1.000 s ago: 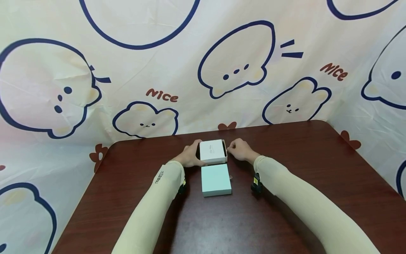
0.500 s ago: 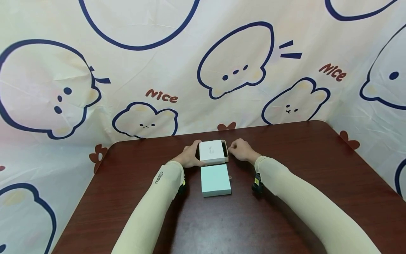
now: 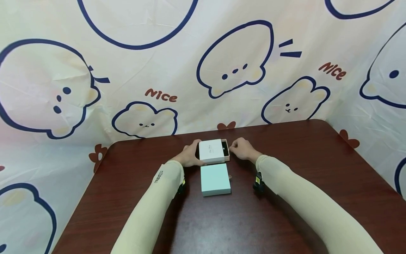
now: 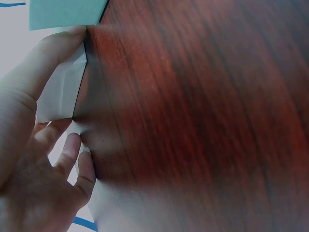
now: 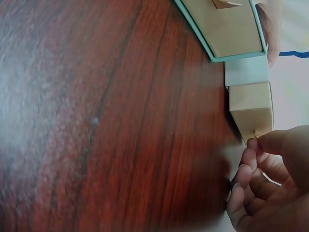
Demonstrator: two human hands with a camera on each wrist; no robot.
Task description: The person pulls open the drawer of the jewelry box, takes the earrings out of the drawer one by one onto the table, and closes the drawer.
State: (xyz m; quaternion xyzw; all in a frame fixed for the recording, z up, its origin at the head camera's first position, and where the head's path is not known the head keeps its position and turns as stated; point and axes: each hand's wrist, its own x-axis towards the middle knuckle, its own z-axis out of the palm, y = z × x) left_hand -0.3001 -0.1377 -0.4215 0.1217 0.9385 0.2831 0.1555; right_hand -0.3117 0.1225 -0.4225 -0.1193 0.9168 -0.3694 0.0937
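Observation:
A small white drawer box (image 3: 210, 151) with faint script on its lid lies near the far side of the table. My left hand (image 3: 189, 155) grips its outer sleeve, thumb on the near side and fingers round the far side. From the sleeve's right end a tan drawer (image 5: 251, 118) sticks out partway, its inside black with a small bright spot. Thumb and forefinger of my right hand (image 3: 242, 149) pinch a small ribbon pull (image 5: 255, 134) on the drawer's front. The other right fingers are curled.
Just in front of the white box lies a mint-green box (image 3: 215, 180), with a tan end face and a ribbon tab (image 5: 226, 4) on its right. Both sit on a dark red-brown wooden table (image 3: 209, 222). Behind hangs a cartoon-printed cloth (image 3: 190, 70).
The drawer has slid farther out to the right, showing more of its black inside. My right hand has moved slightly right with it, while the left stays on the sleeve.

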